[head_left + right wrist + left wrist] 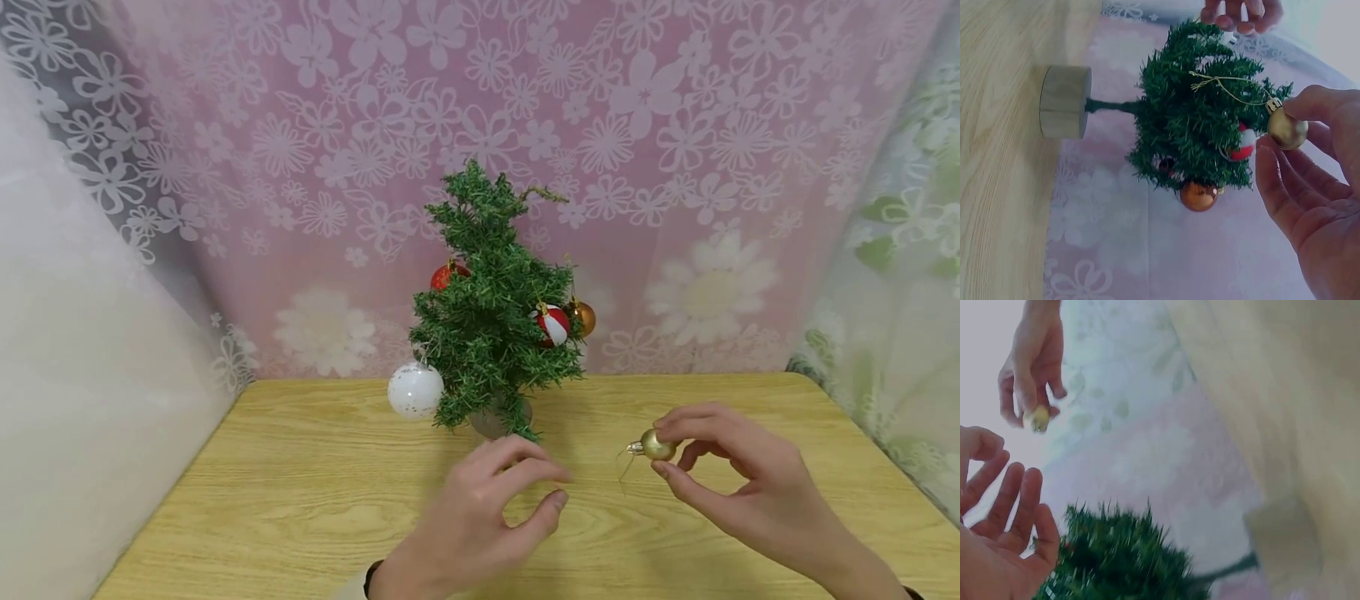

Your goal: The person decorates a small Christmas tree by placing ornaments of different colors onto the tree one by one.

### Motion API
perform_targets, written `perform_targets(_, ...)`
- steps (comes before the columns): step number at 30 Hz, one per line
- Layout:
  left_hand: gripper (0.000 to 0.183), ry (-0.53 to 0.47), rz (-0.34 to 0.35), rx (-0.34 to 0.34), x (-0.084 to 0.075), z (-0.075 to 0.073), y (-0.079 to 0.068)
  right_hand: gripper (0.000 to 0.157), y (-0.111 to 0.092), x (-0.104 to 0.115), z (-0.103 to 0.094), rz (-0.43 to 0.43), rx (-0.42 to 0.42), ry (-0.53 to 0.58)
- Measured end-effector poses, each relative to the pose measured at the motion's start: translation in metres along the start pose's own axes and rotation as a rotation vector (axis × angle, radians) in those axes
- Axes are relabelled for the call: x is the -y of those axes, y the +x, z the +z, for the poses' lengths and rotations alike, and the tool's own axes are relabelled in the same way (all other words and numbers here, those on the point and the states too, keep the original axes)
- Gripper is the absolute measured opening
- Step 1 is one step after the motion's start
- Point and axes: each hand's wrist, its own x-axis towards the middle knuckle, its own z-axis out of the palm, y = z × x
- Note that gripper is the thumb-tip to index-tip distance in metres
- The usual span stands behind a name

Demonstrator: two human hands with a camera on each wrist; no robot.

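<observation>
My right hand (738,483) pinches a small gold Christmas bauble (658,446) between thumb and fingertips, to the right of the tree. A thin gold string loop (1235,94) trails from the bauble's cap. In front of the tree's foot, my left hand (498,508) holds nothing, its fingers loosely bent. The small green Christmas tree (491,308) stands upright on a round grey base (1063,103). On it hang a white bauble (415,390) low on the left, a red one (448,276) above, and a red-and-white one (553,326) beside a copper-coloured one (583,319) on the right.
The tree stands towards the back of a wood-grain table (300,492). Behind it hangs a pink flowered curtain (360,208), with pale sheets at the left and right sides. One thin branch (543,194) sticks out near the treetop.
</observation>
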Motion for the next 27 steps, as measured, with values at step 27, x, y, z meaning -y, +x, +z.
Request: perform_targets(27,0.012,-0.266,-0.338,-0.015,-0.002,0.001,-0.006,0.014,0.000,0.015,0.038,0.059,0.092,-0.082)
